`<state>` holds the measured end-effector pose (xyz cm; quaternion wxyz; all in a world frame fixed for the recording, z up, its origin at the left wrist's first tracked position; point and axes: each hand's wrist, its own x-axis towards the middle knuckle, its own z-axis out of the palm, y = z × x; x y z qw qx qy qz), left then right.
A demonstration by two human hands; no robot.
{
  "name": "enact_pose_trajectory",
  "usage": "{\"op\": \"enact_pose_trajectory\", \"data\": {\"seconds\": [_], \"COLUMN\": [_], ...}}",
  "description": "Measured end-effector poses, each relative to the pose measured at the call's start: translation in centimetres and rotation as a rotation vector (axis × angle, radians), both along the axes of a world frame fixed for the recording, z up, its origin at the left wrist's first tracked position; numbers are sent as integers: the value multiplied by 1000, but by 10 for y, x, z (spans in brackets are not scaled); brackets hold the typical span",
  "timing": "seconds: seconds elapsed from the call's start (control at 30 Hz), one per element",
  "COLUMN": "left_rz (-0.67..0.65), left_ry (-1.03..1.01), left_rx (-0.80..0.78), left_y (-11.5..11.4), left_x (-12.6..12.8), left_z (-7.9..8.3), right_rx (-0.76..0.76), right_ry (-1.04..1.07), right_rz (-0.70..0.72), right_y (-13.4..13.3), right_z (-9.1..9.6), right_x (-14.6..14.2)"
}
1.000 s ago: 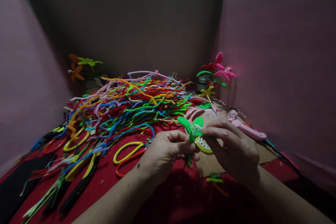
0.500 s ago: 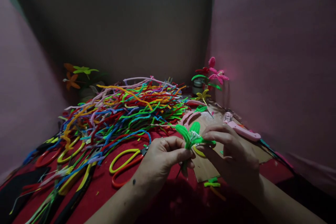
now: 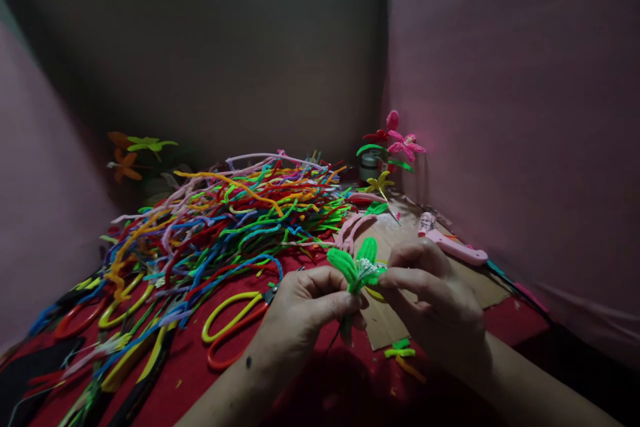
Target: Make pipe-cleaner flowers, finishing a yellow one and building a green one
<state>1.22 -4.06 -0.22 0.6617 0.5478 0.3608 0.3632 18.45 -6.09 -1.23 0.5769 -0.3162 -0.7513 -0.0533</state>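
Observation:
A green pipe-cleaner flower (image 3: 345, 263) with white stamens in its middle is held up over the red cloth. My left hand (image 3: 305, 310) pinches it at the base between thumb and fingers, with a thin stem showing below. Thumb and fingers of my right hand (image 3: 434, 297) close on the right-hand petal, whose tip they hide. Beside my left wrist lie scissors (image 3: 234, 313) with yellow and orange handles, their blades partly behind the hand. Behind my right hand rests a cardboard sheet (image 3: 385, 320).
A large tangled heap of coloured pipe cleaners (image 3: 235, 207) fills the left and middle. A pink glue gun (image 3: 457, 247) lies at right. Finished pink (image 3: 406, 145) and orange flowers (image 3: 125, 165) stand at the back. Pliers with yellow-black handles (image 3: 155, 357) lie front left.
My right fingers have moved from lying along the right petal to pinching its tip, bending it upward. My left hand keeps its hold on the base. The whole view has shifted slightly.

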Motion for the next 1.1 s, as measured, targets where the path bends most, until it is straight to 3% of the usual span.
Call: {"op": "enact_pose_trajectory", "data": {"seconds": [0.23, 0.4, 0.5, 0.57, 0.67, 0.7, 0.87, 1.1], "left_rz": [6, 0, 60, 99, 159, 168, 150, 118], "left_ry": [-9, -98, -172, -201, -221, -225, -235, -226], "left_rx": [-10, -94, -128, -149, -156, -152, -158, -169], "left_y": [0, 5, 12, 16, 20, 21, 23, 22], "left_x": [1, -4, -9, -11, -12, -12, -13, -13], "left_z": [-2, -2, 1, 3, 4, 4, 2, 1], "right_rx": [5, -69, -123, -233, -641, -713, -846, -823], "right_ry": [-51, 44, 189, 33, -542, -616, -774, -902], "right_rz": [0, 112, -58, -258, -483, -514, -631, -700], "right_y": [1, 5, 28, 57, 108, 123, 167, 173], "right_z": [0, 10, 24, 32, 34, 32, 12, 1], "right_x": [-2, 9, 28, 42, 56, 59, 58, 60]}}
